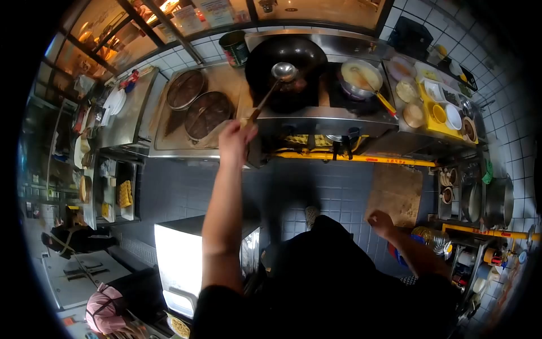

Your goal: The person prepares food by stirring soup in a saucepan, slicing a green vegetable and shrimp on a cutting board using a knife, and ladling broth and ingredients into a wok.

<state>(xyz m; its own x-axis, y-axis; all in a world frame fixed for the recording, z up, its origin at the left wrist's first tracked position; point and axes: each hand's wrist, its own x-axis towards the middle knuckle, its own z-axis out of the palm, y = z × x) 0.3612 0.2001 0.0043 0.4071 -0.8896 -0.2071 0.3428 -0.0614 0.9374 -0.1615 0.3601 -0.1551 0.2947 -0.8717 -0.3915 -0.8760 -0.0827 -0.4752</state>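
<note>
My left hand [236, 137] is stretched forward and wrapped round the handle end of a long metal ladle [284, 71]. The ladle's bowl hangs in or just over a big black wok [310, 55] on the stove; a little reddish stuff shows in the wok below it. My right hand [383, 222] is down at my side above the floor, fingers curled in, with nothing visible in it. Right of the wok stands a pan [361, 78] of pale, cloudy liquid, a ladle with a red and yellow handle [385, 104] resting in it.
Left of the wok are two dark round covers [208, 114] on the counter and a tall can [234, 48]. Bowls and a yellow tray [451, 121] of ingredients stand at right. A yellow pipe [339, 157] runs below the stove. Another person [104, 309] is at lower left.
</note>
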